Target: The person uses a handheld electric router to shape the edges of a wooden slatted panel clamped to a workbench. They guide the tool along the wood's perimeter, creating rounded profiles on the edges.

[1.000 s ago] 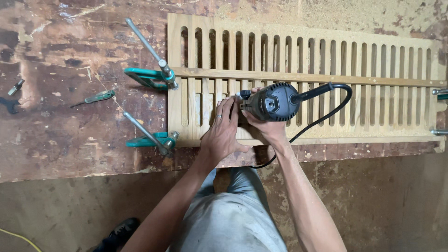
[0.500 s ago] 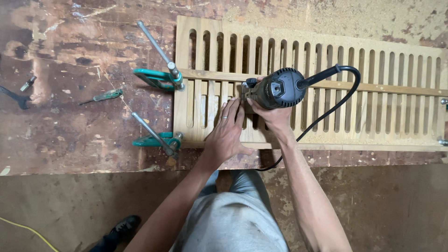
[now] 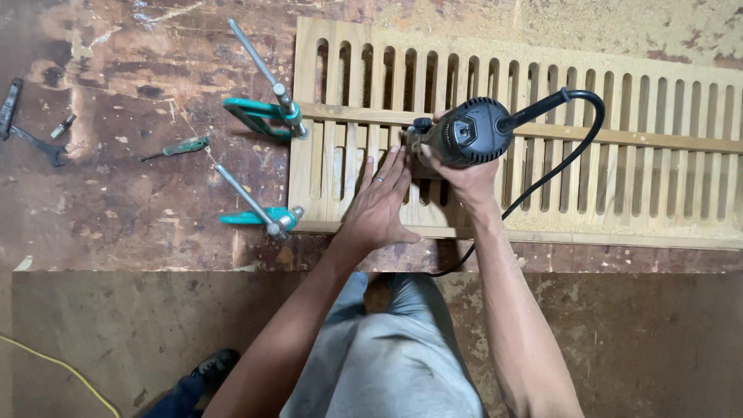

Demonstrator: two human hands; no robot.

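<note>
A long wooden slatted panel (image 3: 619, 116) lies flat on a worn workbench (image 3: 116, 217). My right hand (image 3: 464, 178) grips a dark corded rotary power tool (image 3: 468, 131), its nose pointing left over the slats near the panel's middle rail. My left hand (image 3: 379, 205) lies flat on the slats just left of the tool, fingers spread, a ring on one finger. The tool's black cord (image 3: 576, 124) loops to the right and back down under my forearm.
Two green bar clamps (image 3: 259, 112) (image 3: 255, 213) hold the panel's left end to the bench. A green-handled screwdriver (image 3: 178, 147) and dark metal tools (image 3: 23, 128) lie further left. A yellow cable (image 3: 54, 364) runs on the floor below.
My left hand has slid off the tool and now rests flat on the slats. The tool has shifted slightly up and to the right along the panel.
</note>
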